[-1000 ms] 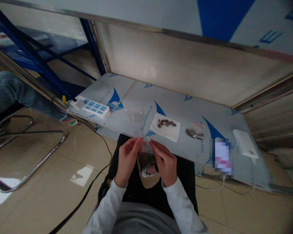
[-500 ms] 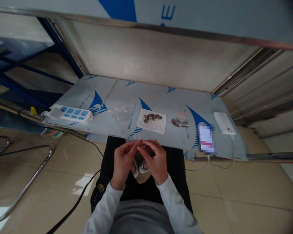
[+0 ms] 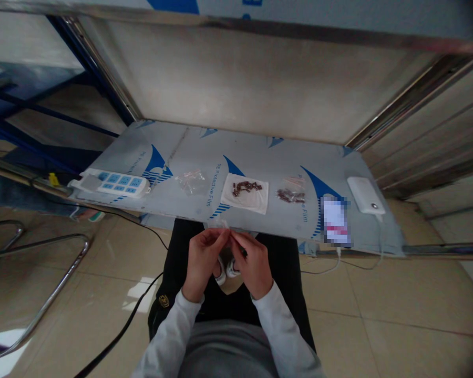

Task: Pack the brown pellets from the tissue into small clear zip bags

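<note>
Both hands meet above my lap at the table's front edge. My left hand [image 3: 205, 256] is closed in a pinch on a small clear plastic bag [image 3: 219, 224], whose upper part shows beyond the fingers. My right hand [image 3: 254, 263] is also closed, thumb and fingertips together against those of the left. What lies between its fingertips is too small to make out. Just beyond the hands, small dark brown pieces [image 3: 247, 187] lie loosely on a white sheet [image 3: 256, 202]. To their right is a clear bag with similar brown pieces [image 3: 290, 196].
Clear plastic bags [image 3: 192, 181] lie left of the sheet on the film-covered table [image 3: 244, 147]. A power strip [image 3: 118, 184] is at the left end. On the right are a phone [image 3: 336, 220] and a white power bank [image 3: 366, 195], both cabled. A shelf edge [image 3: 236, 29] hangs overhead.
My left fingers have shifted slightly, and more of the clear bag shows above them. My right fingertips have drawn closer together. The view has tilted a little; the table things stay put.
</note>
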`<state>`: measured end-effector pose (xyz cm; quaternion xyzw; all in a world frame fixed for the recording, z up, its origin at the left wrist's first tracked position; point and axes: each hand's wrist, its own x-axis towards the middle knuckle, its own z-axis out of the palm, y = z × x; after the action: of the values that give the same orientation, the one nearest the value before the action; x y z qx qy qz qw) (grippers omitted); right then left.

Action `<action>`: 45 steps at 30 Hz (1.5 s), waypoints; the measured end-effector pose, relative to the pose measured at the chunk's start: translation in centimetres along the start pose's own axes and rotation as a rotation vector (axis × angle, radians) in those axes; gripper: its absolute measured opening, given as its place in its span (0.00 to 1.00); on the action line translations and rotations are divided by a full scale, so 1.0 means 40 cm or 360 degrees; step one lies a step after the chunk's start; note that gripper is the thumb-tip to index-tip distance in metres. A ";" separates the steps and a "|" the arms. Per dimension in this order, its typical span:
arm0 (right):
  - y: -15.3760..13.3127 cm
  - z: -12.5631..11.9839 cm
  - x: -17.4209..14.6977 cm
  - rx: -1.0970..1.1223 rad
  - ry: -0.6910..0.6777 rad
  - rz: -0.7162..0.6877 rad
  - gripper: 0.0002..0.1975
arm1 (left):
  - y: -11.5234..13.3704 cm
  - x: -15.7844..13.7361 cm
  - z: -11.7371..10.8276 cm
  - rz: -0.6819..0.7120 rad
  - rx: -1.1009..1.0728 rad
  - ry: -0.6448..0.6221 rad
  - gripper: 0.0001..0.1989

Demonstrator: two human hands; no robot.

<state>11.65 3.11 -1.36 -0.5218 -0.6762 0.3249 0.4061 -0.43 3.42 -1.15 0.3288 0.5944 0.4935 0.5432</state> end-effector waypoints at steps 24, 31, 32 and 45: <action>0.039 -0.009 -0.002 -0.0199 -0.0017 0.0034 0.12 | 0.004 -0.011 0.003 0.0550 0.1102 0.0257 0.10; 0.056 -0.013 -0.002 -0.0303 -0.0162 -0.0128 0.18 | 0.005 -0.016 0.006 0.0499 0.1086 0.0180 0.10; 0.057 -0.015 -0.001 -0.0299 -0.0168 -0.0111 0.18 | 0.007 -0.018 0.007 0.0517 0.1085 0.0149 0.10; 0.062 -0.065 0.017 -0.0209 -0.0376 0.0043 0.13 | 0.056 -0.033 -0.032 0.1154 0.1391 -0.0419 0.19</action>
<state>14.97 4.43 -2.18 -0.5145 -0.7321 0.3444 0.2842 -1.75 2.57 1.27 0.7636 0.5198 0.3117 0.2228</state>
